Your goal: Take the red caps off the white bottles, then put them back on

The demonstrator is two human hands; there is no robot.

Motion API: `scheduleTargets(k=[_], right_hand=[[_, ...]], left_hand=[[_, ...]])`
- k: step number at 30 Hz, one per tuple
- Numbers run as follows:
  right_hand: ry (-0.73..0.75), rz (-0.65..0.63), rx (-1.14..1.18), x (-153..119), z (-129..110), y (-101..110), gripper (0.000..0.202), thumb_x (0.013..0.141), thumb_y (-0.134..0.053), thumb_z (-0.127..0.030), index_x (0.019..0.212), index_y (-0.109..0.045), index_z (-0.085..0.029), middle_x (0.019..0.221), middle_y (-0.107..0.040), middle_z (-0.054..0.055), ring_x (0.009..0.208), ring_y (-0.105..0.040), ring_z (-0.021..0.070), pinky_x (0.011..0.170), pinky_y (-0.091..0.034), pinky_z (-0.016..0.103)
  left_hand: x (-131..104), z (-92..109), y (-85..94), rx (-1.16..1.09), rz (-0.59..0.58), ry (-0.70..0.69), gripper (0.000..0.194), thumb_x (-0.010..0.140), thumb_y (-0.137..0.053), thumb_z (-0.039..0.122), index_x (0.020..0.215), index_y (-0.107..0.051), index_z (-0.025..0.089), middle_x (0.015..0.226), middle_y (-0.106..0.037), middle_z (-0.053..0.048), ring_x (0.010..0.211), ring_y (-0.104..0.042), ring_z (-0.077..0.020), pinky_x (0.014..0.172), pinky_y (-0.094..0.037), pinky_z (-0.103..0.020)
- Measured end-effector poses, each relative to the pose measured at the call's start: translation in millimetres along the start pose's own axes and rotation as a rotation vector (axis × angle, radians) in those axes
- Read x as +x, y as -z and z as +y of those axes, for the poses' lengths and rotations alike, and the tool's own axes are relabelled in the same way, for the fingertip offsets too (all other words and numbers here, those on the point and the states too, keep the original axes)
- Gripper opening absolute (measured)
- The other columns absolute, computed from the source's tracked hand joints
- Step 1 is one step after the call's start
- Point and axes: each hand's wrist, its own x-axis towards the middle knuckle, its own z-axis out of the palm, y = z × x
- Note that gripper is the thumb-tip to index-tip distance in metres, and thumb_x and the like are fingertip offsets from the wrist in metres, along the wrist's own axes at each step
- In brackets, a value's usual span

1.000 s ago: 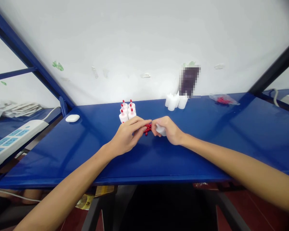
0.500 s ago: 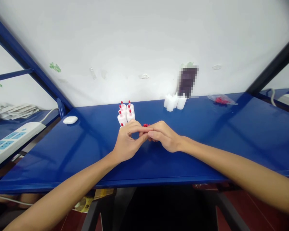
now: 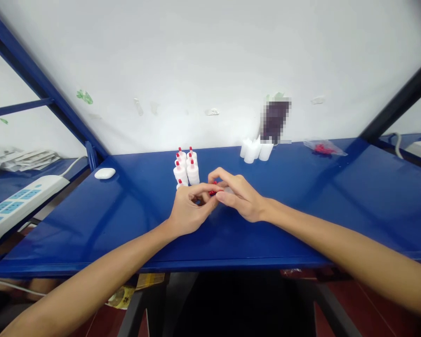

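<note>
My left hand (image 3: 192,208) and my right hand (image 3: 241,197) meet over the middle of the blue table (image 3: 126,210). Thumb and fingers of my left hand are pinched together; what they hold, if anything, is too small to tell. My right hand is curved, its thumb at the left fingertips and its forefinger arched above. Small red pieces (image 3: 214,187) show between the hands, and something whitish is partly hidden under the right fingers. Just behind my left hand, several white bottles (image 3: 192,174) with pink nozzles and red tips stand in two rows.
Several white bottles without tips (image 3: 250,152) stand near the wall, beside a pixelated dark object (image 3: 275,119). A clear bag of red pieces (image 3: 324,148) lies at the back right. On the left are a white oval case (image 3: 105,173) and a power strip (image 3: 17,203).
The fingers of my right hand have lifted and spread from the left fingertips, showing more of the red pieces. The view has shifted slightly.
</note>
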Motion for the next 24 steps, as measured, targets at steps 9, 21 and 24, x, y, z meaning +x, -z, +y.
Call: scheduleTargets(k=[9,21,24], right_hand=[[-0.167,0.105,-0.069,2,16,10,0.028,0.100,-0.044,-0.046,0.104,-0.055,-0.020,0.052,-0.044,-0.009,0.047,-0.040,0.0104,0.052,-0.031,0.026],[-0.116,-0.143,-0.587,2,16,14,0.008,0.087,-0.055,-0.019,0.086,-0.063,-0.020,0.055,-0.051,-0.007,0.049,-0.041,0.0084,0.057,-0.027,0.025],[-0.120,-0.182,-0.648,2,14,17,0.010,0.087,-0.054,-0.020,0.090,-0.064,-0.020,0.056,-0.053,-0.006,0.050,-0.044,0.0090,0.057,-0.026,0.025]], left_hand=[[31,-6,92.8,0.786,0.022,-0.406,0.009,0.087,-0.063,0.026,0.091,-0.067,0.018,0.061,-0.057,0.004,0.050,-0.047,-0.0087,0.054,-0.040,-0.023],[36,-23,105.3,0.976,-0.207,-0.372,0.016,0.087,-0.060,0.030,0.088,-0.068,0.016,0.069,-0.059,0.001,0.060,-0.054,-0.0114,0.056,-0.040,-0.024],[36,-19,105.9,0.955,-0.138,-0.419,0.014,0.086,-0.061,0.029,0.088,-0.067,0.016,0.068,-0.058,0.001,0.058,-0.053,-0.0115,0.056,-0.041,-0.025]])
